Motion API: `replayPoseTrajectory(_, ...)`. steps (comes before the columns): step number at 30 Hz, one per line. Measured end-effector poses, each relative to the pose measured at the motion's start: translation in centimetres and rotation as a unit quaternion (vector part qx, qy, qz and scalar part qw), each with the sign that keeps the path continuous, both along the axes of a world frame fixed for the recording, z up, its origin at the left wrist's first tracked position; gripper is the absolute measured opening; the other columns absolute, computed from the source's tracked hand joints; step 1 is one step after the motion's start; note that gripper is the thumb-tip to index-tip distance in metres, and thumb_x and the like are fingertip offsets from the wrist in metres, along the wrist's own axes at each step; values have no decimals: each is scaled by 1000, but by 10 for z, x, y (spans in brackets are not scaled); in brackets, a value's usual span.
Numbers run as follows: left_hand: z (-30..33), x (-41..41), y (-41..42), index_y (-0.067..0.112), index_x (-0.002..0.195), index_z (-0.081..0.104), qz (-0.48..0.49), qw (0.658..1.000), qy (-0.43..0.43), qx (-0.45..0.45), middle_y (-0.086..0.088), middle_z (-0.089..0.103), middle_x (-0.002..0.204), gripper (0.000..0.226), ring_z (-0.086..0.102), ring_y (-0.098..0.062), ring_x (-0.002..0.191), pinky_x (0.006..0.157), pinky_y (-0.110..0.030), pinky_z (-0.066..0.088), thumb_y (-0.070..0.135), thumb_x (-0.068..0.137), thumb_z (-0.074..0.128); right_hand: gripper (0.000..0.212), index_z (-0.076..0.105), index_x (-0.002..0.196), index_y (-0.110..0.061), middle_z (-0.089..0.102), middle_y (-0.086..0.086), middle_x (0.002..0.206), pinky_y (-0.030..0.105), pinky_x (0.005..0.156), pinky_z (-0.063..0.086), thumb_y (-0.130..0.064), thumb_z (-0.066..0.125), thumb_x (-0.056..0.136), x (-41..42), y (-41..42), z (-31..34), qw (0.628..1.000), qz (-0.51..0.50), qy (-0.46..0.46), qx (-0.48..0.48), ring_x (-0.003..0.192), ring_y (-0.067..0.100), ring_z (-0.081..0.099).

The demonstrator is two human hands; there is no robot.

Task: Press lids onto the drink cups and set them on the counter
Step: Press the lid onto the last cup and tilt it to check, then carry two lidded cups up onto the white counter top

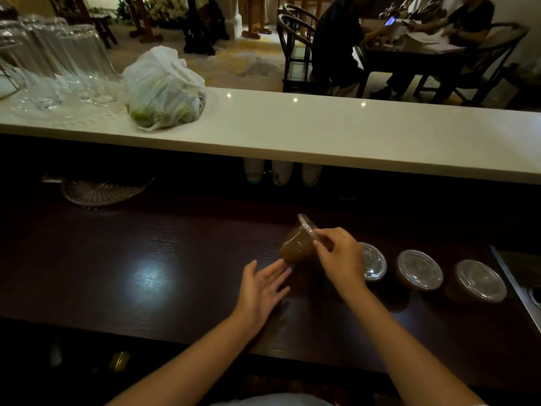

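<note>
— Cup (295, 247) first: where do you have it?

— Your right hand (341, 259) pinches it at the rim, fingertips on the edge of the clear lid (307, 227), and it hangs tilted above the dark worktop (146, 259), just left of three lidded cups (420, 269) standing in a row.

— And your left hand (263, 287)?

— Open, palm up, fingers spread just under the cup's base. It grips nothing; whether a fingertip touches the base, I cannot tell.

— Which way does the cup point?

— Its long axis leans hard over: lid up and away from you toward the right, base down toward your left palm.

— How will it handle?

— I'd judge it thin, springy plastic, full of brown drink, so weighty for its walls. Squeeze the side and it may buckle and pop the lid. Better you take it low around the body, or cradle the base, then bring it upright before it goes to the white counter (322, 133).
</note>
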State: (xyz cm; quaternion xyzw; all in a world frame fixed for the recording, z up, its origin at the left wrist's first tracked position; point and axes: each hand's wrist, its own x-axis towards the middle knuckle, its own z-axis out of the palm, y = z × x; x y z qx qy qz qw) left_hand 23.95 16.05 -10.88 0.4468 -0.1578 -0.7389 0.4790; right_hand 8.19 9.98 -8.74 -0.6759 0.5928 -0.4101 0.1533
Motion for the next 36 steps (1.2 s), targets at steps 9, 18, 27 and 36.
replayPoseTrajectory(9,-26,-18,-10,-6,138,32,60,971,146,179,-27,39,142,71,41,-34,129,99,-46,34,48,92,24,20,63,77,-7,59,4,79,28,51,47,8,72,66,-1,20,-45,960,145,213,-112,74,17,50)
replayPoseTrajectory(18,-46,-10,-2,5,126,49,62,969,161,180,-32,59,110,58,56,-39,105,97,-47,37,46,93,24,26,68,102,-8,66,4,101,39,98,43,-14,60,78,-14,49,-66,955,178,218,-94,97,16,58)
replayPoseTrajectory(27,-44,-15,-10,12,115,55,43,975,162,149,-30,57,112,48,56,-37,104,91,-46,42,44,93,27,41,61,115,-15,62,-3,115,49,104,32,-24,47,78,-10,56,-64,962,146,232,-17,111,10,49)
replayPoseTrajectory(36,-48,10,-25,12,122,53,-34,946,-322,6,-12,59,123,29,57,-22,105,83,-31,45,23,97,44,60,53,124,-17,57,9,126,50,100,39,-17,75,69,-47,45,-39,956,160,243,-38,116,24,53)
